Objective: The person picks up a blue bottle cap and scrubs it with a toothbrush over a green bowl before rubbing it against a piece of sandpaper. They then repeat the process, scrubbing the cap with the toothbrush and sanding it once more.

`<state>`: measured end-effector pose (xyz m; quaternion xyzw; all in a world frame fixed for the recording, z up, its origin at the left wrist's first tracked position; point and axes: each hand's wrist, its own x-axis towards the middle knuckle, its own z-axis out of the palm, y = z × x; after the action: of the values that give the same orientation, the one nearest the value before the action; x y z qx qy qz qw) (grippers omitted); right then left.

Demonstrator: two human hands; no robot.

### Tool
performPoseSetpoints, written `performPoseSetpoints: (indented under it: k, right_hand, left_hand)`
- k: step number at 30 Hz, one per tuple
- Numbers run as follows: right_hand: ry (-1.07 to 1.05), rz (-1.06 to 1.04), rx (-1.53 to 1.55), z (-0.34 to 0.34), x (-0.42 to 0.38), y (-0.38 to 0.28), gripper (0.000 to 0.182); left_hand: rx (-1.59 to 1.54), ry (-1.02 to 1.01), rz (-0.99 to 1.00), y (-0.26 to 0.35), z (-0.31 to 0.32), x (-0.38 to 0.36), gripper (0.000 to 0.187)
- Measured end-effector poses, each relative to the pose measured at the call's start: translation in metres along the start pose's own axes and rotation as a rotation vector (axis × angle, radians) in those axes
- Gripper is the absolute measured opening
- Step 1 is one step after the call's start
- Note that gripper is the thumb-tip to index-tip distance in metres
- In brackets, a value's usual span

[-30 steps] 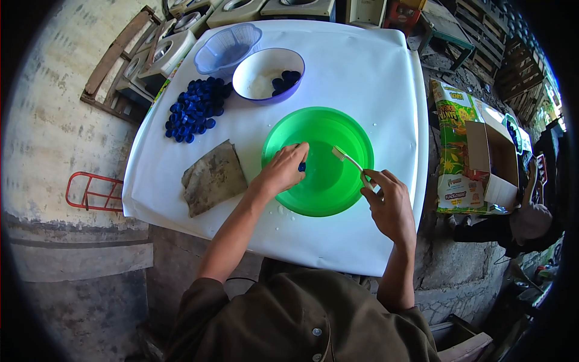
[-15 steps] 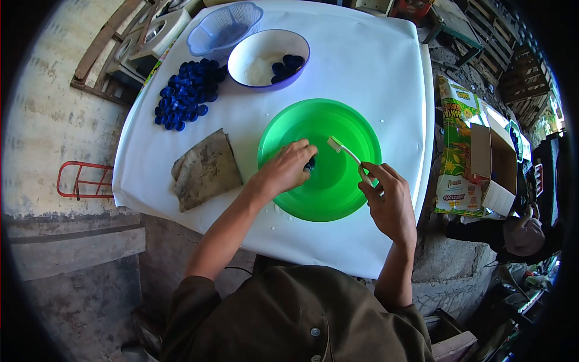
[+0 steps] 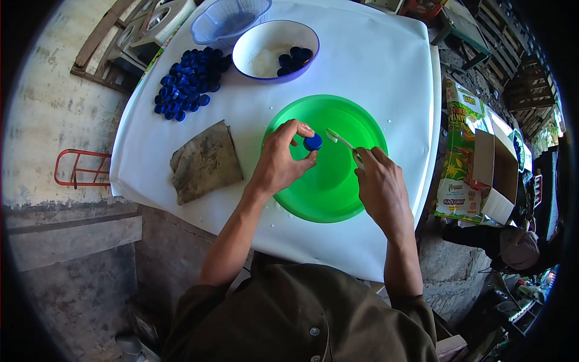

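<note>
Between thumb and fingers, my left hand (image 3: 283, 158) pinches a blue bottle cap (image 3: 313, 142) over the green basin (image 3: 338, 208). My right hand (image 3: 383, 190) is closed around the handle of a toothbrush (image 3: 341, 140). Its bristle head points left, a small distance from the cap. Beyond the basin, a white bowl with a purple outside (image 3: 253, 51) holds several dark blue caps (image 3: 295, 58). Left of that bowl lies a heap of blue caps (image 3: 187, 81) on the white table cover.
A stained grey-brown cloth (image 3: 208, 163) lies left of the basin on the white-covered table (image 3: 374, 54). A bluish plastic basket (image 3: 226, 24) stands at the back. Right of the table are an open cardboard box (image 3: 497, 175) and another person (image 3: 512, 246).
My left hand has lifted and turned, bringing the blue cap into clear sight. The toothbrush in my right hand has shifted slightly and its head is now close to the cap.
</note>
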<state>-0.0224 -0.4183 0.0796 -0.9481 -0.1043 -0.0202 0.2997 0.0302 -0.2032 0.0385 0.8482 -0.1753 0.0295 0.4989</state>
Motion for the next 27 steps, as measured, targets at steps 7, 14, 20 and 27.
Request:
performPoseSetpoints:
  k: [7,14,20,27]
  right_hand:
    - [-0.194,0.019,-0.070,0.034,0.014,0.013,0.023]
    - [-0.083,0.119,0.179,-0.006,0.001,-0.004,0.031]
    - [0.052,0.099,0.337,-0.012,-0.013,-0.006,0.032]
    - [0.059,0.079,0.430,-0.004,-0.027,-0.015,0.043]
  left_hand:
    - [-0.199,0.049,-0.047,-0.004,-0.003,-0.001,0.044]
    - [-0.121,0.118,-0.040,0.004,-0.001,-0.007,0.041]
    - [-0.415,0.125,-0.131,0.012,-0.005,-0.004,0.035]
    - [-1.140,0.112,-0.538,0.014,-0.002,-0.014,0.037]
